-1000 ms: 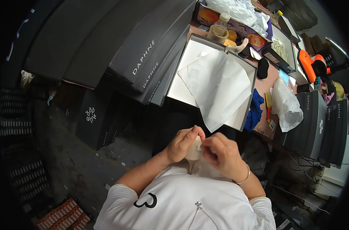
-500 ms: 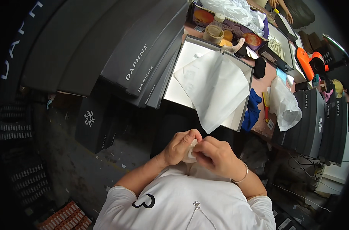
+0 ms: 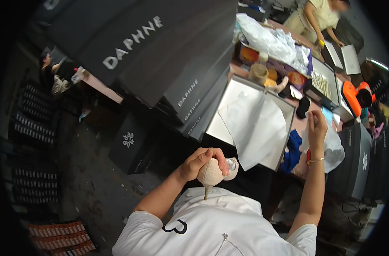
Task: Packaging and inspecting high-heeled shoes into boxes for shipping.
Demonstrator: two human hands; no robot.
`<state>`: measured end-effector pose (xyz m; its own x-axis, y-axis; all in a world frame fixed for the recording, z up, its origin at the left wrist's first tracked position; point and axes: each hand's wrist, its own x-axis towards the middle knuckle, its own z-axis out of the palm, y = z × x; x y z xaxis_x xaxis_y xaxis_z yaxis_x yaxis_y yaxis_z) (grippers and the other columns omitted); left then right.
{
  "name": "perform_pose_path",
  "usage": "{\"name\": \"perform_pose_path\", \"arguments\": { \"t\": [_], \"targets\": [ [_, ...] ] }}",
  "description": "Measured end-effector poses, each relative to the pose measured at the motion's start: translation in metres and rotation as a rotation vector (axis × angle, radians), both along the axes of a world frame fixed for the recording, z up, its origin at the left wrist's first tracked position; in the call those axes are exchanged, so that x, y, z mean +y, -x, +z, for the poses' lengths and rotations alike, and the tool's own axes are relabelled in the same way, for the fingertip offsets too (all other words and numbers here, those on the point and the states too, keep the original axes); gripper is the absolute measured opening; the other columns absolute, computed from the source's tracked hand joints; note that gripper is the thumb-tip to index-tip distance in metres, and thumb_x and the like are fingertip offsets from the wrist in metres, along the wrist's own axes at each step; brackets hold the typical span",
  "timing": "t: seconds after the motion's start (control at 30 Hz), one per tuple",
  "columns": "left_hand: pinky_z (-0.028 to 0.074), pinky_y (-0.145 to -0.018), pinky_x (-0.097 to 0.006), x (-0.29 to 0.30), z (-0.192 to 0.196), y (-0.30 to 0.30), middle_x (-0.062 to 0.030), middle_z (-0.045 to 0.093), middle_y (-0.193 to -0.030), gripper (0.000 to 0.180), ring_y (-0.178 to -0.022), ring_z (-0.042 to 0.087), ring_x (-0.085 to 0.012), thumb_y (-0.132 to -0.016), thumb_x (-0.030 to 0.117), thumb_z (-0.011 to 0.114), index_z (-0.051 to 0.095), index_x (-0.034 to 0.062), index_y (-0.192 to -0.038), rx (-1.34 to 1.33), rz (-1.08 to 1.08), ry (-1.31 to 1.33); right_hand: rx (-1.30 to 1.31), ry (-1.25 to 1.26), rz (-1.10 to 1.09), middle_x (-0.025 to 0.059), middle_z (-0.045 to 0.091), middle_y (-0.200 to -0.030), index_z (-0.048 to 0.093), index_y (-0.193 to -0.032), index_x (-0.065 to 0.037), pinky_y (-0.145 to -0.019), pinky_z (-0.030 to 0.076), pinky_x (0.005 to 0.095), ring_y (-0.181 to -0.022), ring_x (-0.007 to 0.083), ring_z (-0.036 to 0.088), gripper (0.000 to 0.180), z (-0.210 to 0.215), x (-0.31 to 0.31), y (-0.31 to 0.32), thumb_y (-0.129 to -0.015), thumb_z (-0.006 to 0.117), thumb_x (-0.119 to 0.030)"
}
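Observation:
A beige, sparkly high-heeled shoe is in my left hand, close to my body. Its thin heel points down toward my shirt, and the toe end shows beyond my fingers. My right hand is stretched out over the table at the right, fingers pinched together. Something small and pale shows at its fingertips, too small to name. Beneath and beside that hand are a white plastic bag and a blue cloth. An open shoe box with white tissue paper lies ahead of me.
Stacked dark shoe boxes rise at the left, and more boxes stand at the right. A purple carton holding plastic bags, a tape roll and an orange tool are farther back. Another person works across the table.
My right hand has left the shoe and reached out right over the table. My left hand keeps the shoe, now with its heel showing. The view has shifted.

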<state>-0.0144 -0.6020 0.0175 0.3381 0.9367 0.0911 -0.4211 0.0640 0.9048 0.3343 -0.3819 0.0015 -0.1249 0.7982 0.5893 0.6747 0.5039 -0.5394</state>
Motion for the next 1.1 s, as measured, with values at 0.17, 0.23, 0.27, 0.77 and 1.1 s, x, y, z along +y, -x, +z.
{"name": "perform_pose_path", "arguments": {
  "t": [0.17, 0.23, 0.27, 0.77, 1.1],
  "targets": [
    [0.05, -0.079, -0.031, 0.025, 0.046, -0.001, -0.0128, 0.065, -0.084, 0.063, -0.084, 0.064, -0.0195, -0.1, 0.056, 0.031, 0.06, 0.0004, -0.089, 0.131, 0.137, -0.189, -0.358, -0.161, -0.175, 0.0267, 0.041, -0.14, 0.056, -0.127, -0.005, -0.103, 0.037, 0.0441, -0.122, 0.0443, 0.046, 0.052, -0.016, 0.042, -0.018, -0.079, 0.074, -0.016],
    [0.049, -0.076, -0.029, 0.034, 0.058, -0.01, -0.0102, 0.065, -0.084, 0.064, -0.081, 0.063, -0.0158, -0.1, 0.056, 0.031, 0.062, -0.0002, -0.093, 0.27, 0.275, -0.257, 0.004, 0.045, 0.184, 0.0192, 0.052, -0.133, 0.054, -0.128, -0.001, -0.101, 0.04, 0.0393, -0.121, 0.0333, 0.052, 0.058, 0.033, -0.014, 0.031, -0.075, 0.077, -0.009],
    [0.049, -0.075, -0.028, 0.038, 0.062, -0.016, -0.0098, 0.065, -0.084, 0.065, -0.079, 0.062, -0.0155, -0.1, 0.056, 0.031, 0.062, -0.0004, -0.093, 0.32, 0.332, -0.305, 0.19, 0.361, 0.361, 0.0151, 0.054, -0.133, 0.051, -0.132, -0.001, -0.103, 0.039, 0.0397, -0.125, 0.0278, 0.049, 0.07, 0.04, -0.047, 0.045, -0.072, 0.082, -0.014],
    [0.035, -0.105, -0.038, 0.06, -0.044, -0.077, -0.0191, 0.042, -0.134, 0.07, -0.124, 0.043, -0.0247, -0.095, 0.039, 0.057, 0.021, 0.001, -0.142, 0.259, 0.571, -0.245, 0.779, 0.858, 0.51, 0.0083, 0.06, -0.108, 0.047, -0.131, -0.001, -0.051, 0.049, 0.0196, -0.063, 0.0074, 0.06, 0.045, -0.012, -0.154, 0.118, -0.089, 0.065, -0.001],
    [0.044, -0.099, -0.043, 0.053, -0.023, -0.049, -0.0248, 0.05, -0.128, 0.053, -0.119, 0.053, -0.0309, -0.091, 0.031, 0.055, 0.032, 0.0055, -0.131, 0.088, 0.447, -0.523, 0.576, 0.328, 0.53, 0.0133, 0.052, -0.117, 0.051, -0.127, -0.003, -0.054, 0.048, 0.0218, -0.063, 0.0074, 0.058, 0.056, 0.0, -0.178, 0.141, -0.077, 0.075, 0.005]
  ]
}}
